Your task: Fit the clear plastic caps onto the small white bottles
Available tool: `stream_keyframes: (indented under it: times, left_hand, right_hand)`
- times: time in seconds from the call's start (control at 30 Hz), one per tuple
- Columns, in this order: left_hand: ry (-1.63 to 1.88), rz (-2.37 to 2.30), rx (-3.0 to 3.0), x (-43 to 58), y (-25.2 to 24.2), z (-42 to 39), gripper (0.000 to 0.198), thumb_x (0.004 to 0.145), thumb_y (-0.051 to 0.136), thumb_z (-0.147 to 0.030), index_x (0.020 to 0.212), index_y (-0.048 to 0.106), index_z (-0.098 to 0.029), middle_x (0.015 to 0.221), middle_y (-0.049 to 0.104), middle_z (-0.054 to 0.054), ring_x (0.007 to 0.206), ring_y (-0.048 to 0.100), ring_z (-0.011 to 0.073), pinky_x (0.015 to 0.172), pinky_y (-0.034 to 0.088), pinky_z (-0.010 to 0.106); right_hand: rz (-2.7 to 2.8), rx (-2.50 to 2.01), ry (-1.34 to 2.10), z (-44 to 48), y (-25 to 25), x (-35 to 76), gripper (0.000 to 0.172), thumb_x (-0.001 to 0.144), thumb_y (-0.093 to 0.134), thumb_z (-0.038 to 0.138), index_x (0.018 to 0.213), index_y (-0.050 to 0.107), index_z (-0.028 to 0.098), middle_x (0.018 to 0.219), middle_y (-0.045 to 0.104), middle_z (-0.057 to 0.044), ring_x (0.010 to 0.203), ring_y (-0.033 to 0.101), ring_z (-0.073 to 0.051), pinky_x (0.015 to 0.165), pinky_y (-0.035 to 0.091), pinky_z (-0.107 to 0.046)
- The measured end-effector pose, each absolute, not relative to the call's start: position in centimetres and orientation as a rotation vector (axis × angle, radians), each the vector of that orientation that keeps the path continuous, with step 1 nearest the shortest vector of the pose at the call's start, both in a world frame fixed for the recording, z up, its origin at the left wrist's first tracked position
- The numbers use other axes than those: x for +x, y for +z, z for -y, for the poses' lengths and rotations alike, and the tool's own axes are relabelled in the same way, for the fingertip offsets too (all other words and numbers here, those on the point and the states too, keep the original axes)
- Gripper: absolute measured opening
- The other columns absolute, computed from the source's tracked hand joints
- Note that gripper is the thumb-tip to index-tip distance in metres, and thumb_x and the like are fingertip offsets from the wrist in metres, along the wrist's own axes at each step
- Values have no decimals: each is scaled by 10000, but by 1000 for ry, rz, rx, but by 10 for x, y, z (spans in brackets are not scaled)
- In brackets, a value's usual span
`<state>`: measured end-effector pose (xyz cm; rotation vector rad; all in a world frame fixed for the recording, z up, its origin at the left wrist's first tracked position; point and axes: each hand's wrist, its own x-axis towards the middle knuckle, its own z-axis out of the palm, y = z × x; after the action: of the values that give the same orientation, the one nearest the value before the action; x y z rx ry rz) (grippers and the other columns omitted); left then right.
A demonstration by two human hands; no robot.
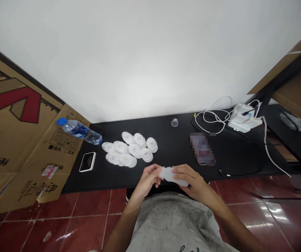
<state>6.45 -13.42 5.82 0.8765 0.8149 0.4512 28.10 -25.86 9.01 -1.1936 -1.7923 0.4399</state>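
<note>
A small translucent white plastic bottle point(169, 174) lies sideways between my hands, in front of my body at the table's near edge. My left hand point(150, 178) pinches its narrow neck end with thumb and fingers. Wrapped around the wider body is my right hand point(191, 180), its fingers over the top. My fingers partly hide both ends. Ahead and to the left, several similar white bottles point(134, 150) stand close together on the black table point(166, 150). A small clear cap point(174, 122) sits farther back, near the wall.
A water bottle point(81, 131) leans against a cardboard box point(35, 140) at left, with a white device point(88, 161) below it. On the right are a phone point(202, 148), a white power strip point(243, 117) and tangled cables point(213, 119). A white wall point(150, 63) rises behind.
</note>
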Motion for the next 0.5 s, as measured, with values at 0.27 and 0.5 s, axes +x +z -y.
stream_keyframes:
  times: [0.27,0.5]
  left_hand:
    - [290,-967,934,69,51,135,660,826,781,-790,648,619,-175,422,554,-26,307,421,62,308,187,162]
    - [542,-662,1130,63,65,127,411,758,977,-477,874,755,-150,953,824,112,789,786,211,563,633,242]
  right_hand:
    - [1873,-1143,567,262,107,288,460,1016,675,40,1376,715,324,1379,764,-86,1362,687,-270,1049,674,-444]
    - [1202,-1573,946,255,90,270,319,1048,684,544,1107,726,233,717,759,-29,578,769,-226,468,611,-287]
